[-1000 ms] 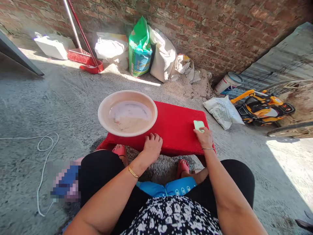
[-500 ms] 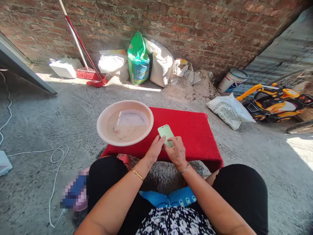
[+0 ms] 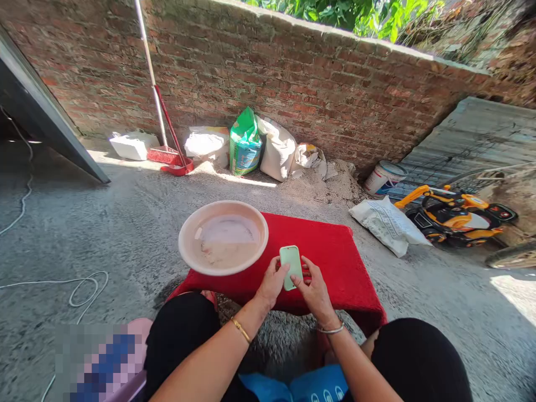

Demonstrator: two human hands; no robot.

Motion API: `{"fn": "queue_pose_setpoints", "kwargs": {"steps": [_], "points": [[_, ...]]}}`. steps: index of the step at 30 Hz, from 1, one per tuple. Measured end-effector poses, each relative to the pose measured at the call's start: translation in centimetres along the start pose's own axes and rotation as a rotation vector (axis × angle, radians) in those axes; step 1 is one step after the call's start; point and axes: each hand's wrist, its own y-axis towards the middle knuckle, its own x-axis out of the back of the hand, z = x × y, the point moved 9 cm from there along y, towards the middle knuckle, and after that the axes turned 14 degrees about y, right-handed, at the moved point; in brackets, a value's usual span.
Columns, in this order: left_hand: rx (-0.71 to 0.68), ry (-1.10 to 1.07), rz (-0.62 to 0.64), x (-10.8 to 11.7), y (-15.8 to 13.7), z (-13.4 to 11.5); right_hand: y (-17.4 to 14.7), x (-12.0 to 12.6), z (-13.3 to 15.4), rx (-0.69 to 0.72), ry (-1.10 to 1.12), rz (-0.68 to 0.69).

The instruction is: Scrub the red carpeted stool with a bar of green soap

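From the head camera, the left hand (image 3: 271, 286) grips a pale green phone (image 3: 291, 265), thumb laid over its face and fingers bent behind its edge. The right hand (image 3: 315, 290) is half open, its thumb at the phone's lower right edge and its forefinger curled just beside it. Both hands are over the near side of a low tabletop (image 3: 324, 245) covered in plush red cloth that hangs down at the near right corner. Left of the hands and beyond them, a wide pinkish basin (image 3: 211, 269) of cloudy water sits on the cloth.

Farther out, rough grey concrete floor (image 3: 138, 223) runs to a brick wall (image 3: 318, 84) with green leaves (image 3: 335, 12) above it. Against the wall, ahead of the hands, stand a green bag (image 3: 245, 146) and a whitish sack (image 3: 278, 153). Well off to their right lie a printed white sack (image 3: 387, 226) and a yellow-and-black toy digger (image 3: 460, 218).
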Motion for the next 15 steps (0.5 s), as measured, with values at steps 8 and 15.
{"fn": "queue_pose_setpoints", "kwargs": {"steps": [8, 15], "points": [[0.011, 0.095, -0.048, 0.0, -0.6, 0.4, -0.4, -2.3, -1.5, 0.104, -0.15, 0.061], [-0.31, 0.893, -0.074, 2.1, -1.0, -2.8, 7.4, -0.8, -3.1, 0.003, -0.262, 0.017]]}}
